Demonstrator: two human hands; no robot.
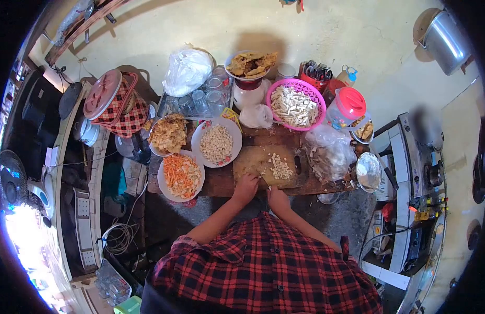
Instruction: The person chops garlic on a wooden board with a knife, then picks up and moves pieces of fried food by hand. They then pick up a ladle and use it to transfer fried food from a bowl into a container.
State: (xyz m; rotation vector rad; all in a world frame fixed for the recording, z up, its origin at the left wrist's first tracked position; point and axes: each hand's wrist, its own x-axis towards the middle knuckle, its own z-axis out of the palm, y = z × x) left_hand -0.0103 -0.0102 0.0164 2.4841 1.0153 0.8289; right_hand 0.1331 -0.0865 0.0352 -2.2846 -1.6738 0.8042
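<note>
A wooden cutting board (253,157) lies on a low wooden table (216,183), with a heap of small pale chopped pieces (280,167) on it. My left hand (246,187) rests on the board's near edge, fingers curled over a small bit of food that is hard to make out. My right hand (278,198) sits just beside it at the board's front edge, closed around what looks like a knife handle; the blade is barely visible between the hands.
Plates of shredded carrot (181,175), diced pale pieces (217,143) and fried food (168,134) stand left of the board. A pink basket of cut strips (295,104) and a red-lidded jar (348,106) sit behind. A gas stove (417,172) is at right.
</note>
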